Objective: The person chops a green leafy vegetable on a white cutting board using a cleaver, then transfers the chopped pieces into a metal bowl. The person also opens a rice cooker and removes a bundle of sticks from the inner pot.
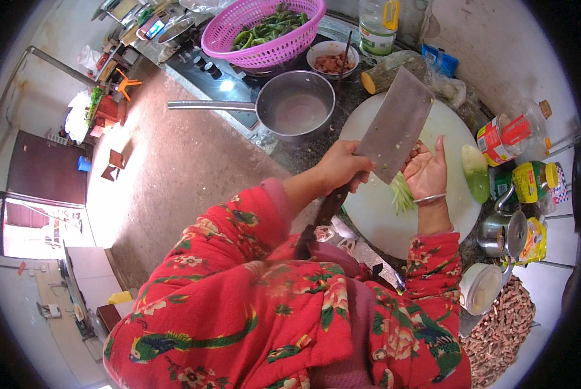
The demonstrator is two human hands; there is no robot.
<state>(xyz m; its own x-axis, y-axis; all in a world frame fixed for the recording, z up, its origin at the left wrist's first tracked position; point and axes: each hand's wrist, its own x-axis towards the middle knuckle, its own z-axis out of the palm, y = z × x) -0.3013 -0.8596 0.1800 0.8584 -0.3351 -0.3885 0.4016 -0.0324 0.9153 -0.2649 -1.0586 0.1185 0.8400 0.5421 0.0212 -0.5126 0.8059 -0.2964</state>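
My left hand [343, 166] grips the handle of a cleaver [398, 124], whose broad steel blade is raised and tilted over a round white cutting board [448, 214]. Small green bits cling to the blade. My right hand [425, 170] is turned palm up beside the blade's lower edge, thumb apart; the blade partly hides its fingers. Thin pale-green vegetable strips [402, 193] lie on the board between my hands. At the board's right side rests a cut piece of green-skinned vegetable [475, 174], partly peeled.
Left of the board stands a saucepan [296, 104], its handle pointing left. Behind are a pink basket [263, 57] of green peppers, a bowl [314, 54] of meat with chopsticks, and an oil bottle [377, 29]. Jars [526, 180], a steel kettle [499, 231] and a lidded tub [480, 289] line the right.
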